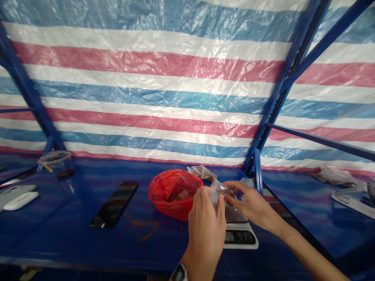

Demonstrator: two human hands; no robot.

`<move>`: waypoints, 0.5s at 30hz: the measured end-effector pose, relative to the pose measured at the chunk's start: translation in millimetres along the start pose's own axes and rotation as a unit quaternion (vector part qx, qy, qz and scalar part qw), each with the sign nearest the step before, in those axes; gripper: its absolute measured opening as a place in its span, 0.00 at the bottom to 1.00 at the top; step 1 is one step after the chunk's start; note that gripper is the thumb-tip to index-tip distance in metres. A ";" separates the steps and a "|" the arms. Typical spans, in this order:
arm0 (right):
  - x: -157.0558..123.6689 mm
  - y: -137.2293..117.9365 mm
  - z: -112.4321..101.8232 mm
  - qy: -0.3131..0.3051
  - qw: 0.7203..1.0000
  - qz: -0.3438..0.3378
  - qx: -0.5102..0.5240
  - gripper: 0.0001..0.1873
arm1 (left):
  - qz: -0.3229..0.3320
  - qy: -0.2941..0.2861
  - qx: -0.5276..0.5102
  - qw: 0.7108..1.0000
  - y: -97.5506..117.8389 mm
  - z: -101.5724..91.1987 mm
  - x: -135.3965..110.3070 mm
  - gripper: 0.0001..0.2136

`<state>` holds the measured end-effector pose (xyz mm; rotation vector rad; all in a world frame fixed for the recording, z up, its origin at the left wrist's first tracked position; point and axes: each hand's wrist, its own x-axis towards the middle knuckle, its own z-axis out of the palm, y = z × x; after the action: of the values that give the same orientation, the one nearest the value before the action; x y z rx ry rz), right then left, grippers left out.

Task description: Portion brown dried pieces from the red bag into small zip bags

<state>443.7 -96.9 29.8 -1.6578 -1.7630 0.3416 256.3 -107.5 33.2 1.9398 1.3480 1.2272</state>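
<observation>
**Shiny Plastic Under a Woven Tarp**

A woven plastic tarp [146,89] gleams, crinkled, against a painted metal frame [281,89] – the blue tabletop [58,242] below is just as glossy. A red plastic bag [159,195] and a clear plastic bag [215,195] look thin and smooth; the scale [240,238] is smooth white plastic, the phone [114,205] dark, shiny glass.

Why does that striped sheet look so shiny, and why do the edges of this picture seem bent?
In the head view, light glares off the creased striped tarpaulin, the glossy blue tabletop mirrors its stripes, and wide-angle distortion tilts the blue frame bars inward.
</observation>
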 end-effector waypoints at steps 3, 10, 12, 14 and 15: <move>-0.7 -20.6 0.4 0.026 0.996 -0.020 0.088 0.22 | -0.044 0.039 -0.132 0.990 -6.6 2.0 -0.3 0.18; 23.1 -83.8 19.5 -0.034 0.973 -0.129 0.187 0.18 | -0.064 0.025 -0.376 0.924 -19.1 -38.8 30.8 0.17; 37.9 -93.2 28.3 -0.051 0.968 -0.137 0.204 0.18 | -0.078 0.116 -0.315 0.939 -32.4 -60.2 37.8 0.17; 53.1 -99.5 38.6 -0.080 0.972 -0.149 0.166 0.14 | -0.100 0.203 -0.238 0.945 -48.3 -79.9 41.3 0.17; 59.8 -101.7 44.2 -0.110 0.973 -0.165 0.121 0.13 | -0.108 0.236 -0.211 0.942 -56.2 -87.7 41.8 0.16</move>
<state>339.8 -43.9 77.6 -1.1674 -2.0304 0.5766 157.9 -56.0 48.9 1.2137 1.3284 1.7672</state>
